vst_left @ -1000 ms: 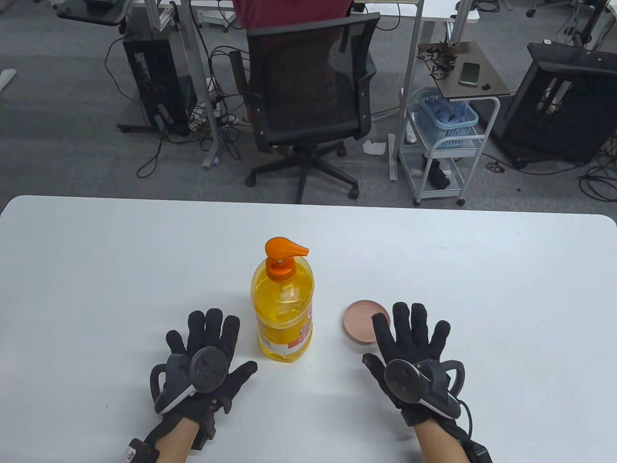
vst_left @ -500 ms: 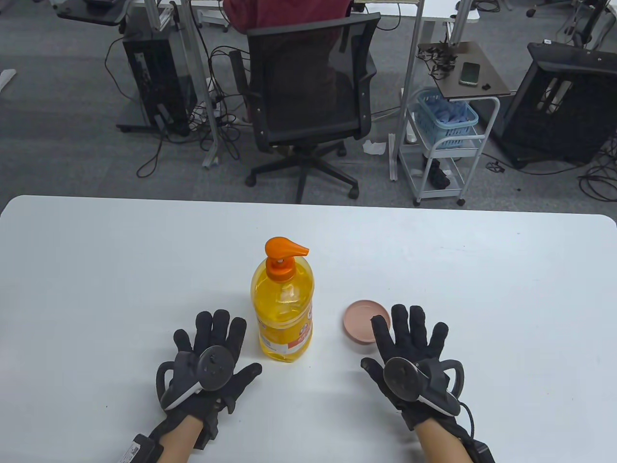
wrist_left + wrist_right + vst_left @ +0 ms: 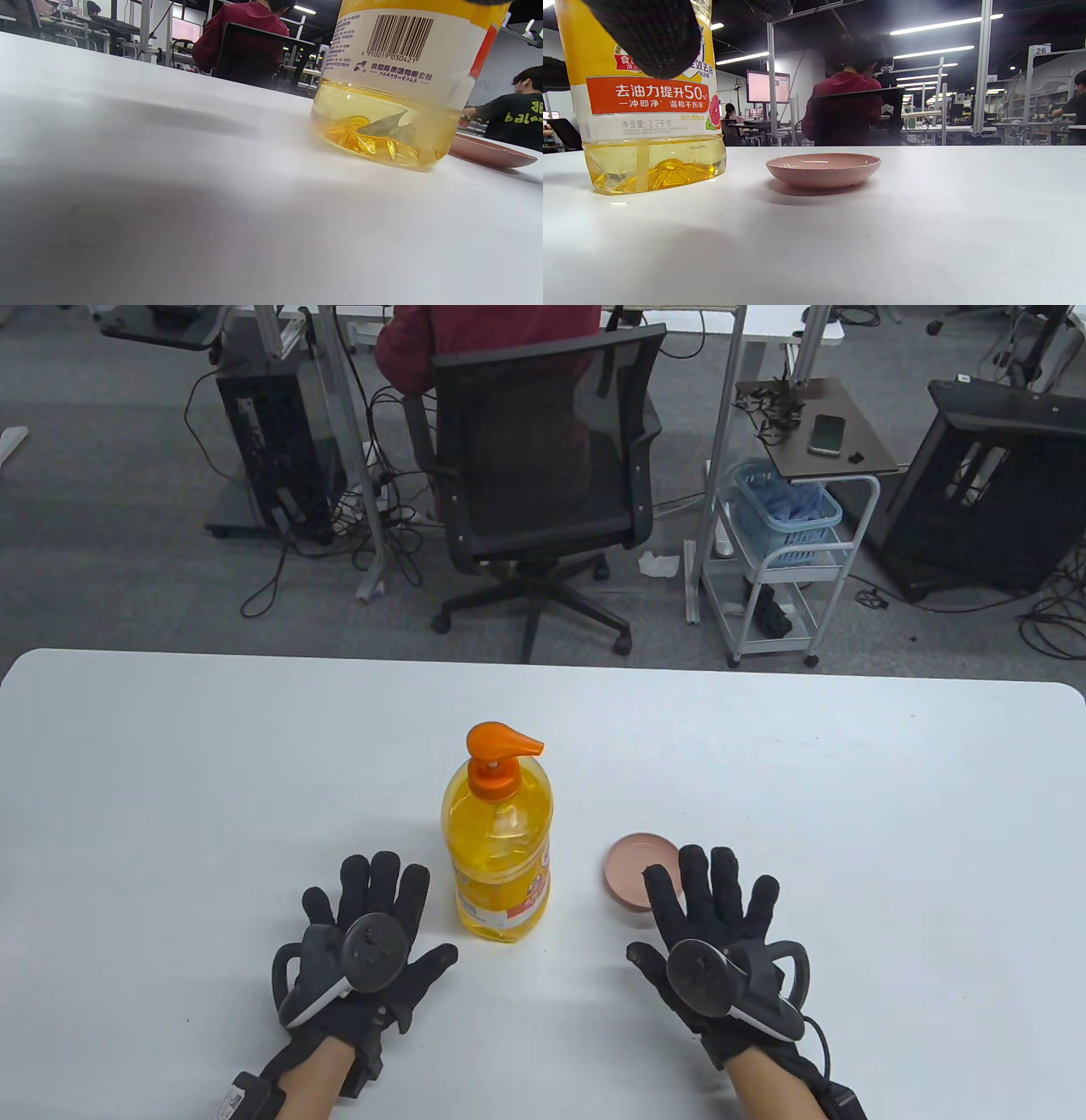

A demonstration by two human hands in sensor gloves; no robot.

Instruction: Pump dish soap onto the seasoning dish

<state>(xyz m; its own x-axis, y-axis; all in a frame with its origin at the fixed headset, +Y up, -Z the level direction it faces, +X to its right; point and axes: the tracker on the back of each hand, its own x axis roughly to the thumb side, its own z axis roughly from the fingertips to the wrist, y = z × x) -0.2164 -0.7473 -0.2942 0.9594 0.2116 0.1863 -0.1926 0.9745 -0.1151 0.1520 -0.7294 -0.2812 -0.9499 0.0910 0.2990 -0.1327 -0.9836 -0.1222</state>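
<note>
**Gloved hands poised either side of soap bottle, pump untouched**

Two hands in black sensor gloves lie low over a white table (image 3: 170,746) in the lower part of the table view, fingers spread and holding nothing. The left hand (image 3: 365,950) sits at lower left of centre, just beside the dish soap bottle (image 3: 498,848), not touching it. The right hand (image 3: 713,950) sits at lower right of centre, its fingertips (image 3: 653,875) overlapping the near edge of the pink seasoning dish (image 3: 632,865) in that view; whether they touch it cannot be told. The right wrist view shows the dish (image 3: 823,168) standing apart from the bottle (image 3: 645,106), with a clear strip of table between them.

The orange pump (image 3: 496,742) stands tall at frame centre, its nozzle pointing toward the right of the frame and ending short of the dish. Pressed as things stand, the soap would likely fall on the table between bottle and dish. A push on so high a pump could also tip the bottle if no hand steadies its body, and the light, shallow dish might skid if nudged.

Compared with half a second earlier, the right hand has shifted slightly left and toward the dish, covering more of its rim; the left hand has barely moved. Bottle and dish stand where they were.
</note>
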